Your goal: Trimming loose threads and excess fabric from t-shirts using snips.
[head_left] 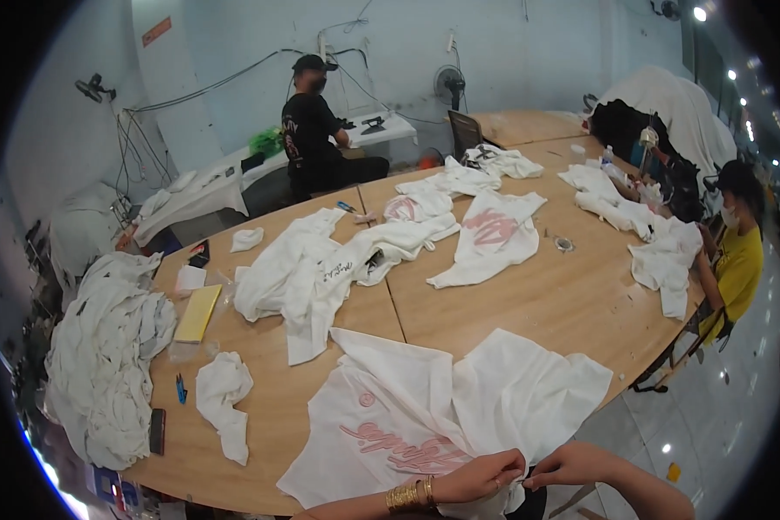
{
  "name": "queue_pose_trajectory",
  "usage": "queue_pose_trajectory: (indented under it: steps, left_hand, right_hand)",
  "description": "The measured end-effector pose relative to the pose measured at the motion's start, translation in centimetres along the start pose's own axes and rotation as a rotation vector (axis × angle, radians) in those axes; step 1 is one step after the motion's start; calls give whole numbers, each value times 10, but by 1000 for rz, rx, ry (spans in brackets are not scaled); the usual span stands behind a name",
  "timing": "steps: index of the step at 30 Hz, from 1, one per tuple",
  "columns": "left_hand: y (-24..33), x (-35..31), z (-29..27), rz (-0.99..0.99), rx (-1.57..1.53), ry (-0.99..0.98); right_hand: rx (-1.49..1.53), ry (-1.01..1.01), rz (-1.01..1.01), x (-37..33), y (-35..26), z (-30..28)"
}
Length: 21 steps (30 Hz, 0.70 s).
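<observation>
Cloth [366, 380] in white, with red script-like lettering, spreads over the near edge of the table [468, 316], its bunched edge lying right at the fingertips of both hands. The left hand [487, 474], with gold bracelets [407, 496] at its wrist, has its fingers bent and drawn together on that edge; the right hand [574, 465] meets it from the other side, thumb and forefinger closed in a pinch on the same white fabric, with only a small gap between the two hands. Just beyond the fingers a plain white panel [530, 386] fans out beside the lettered part; whether the two are joined is hard to tell. Left of the fingers, past the lettering, lie a small white piece [224, 407], a blue hand tool [180, 389] and a dark flat object [158, 432], with a large white heap [113, 364] farther left and a yellow pad [198, 314] farther off. Straight ahead of the fingers, well apart, rest white garments [308, 260] and a piece with a pink print [492, 238]. Far to the right of the fingers, a person in yellow [738, 269] is at the table's side.
</observation>
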State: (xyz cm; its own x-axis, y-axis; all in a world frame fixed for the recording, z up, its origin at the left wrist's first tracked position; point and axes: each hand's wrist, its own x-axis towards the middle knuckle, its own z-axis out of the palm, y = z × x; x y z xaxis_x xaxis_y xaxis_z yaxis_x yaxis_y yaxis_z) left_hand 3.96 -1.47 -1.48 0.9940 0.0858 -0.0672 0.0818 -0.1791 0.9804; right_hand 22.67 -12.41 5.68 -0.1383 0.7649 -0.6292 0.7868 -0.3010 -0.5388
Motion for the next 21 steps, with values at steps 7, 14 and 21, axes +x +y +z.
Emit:
queue_pose_trajectory:
  steps: [7,14,21]
  left_hand:
    - [-7,1,-19,62,-254,70]
    - [-4,-3,-25,17,-383,69]
    - [-3,-5,-25,22,-332,46]
  right_hand:
    - [894,-282,-62,26,28,11]
    - [1148,-196,-155,29,33,28]
    - [931,-111,-190,22,28,23]
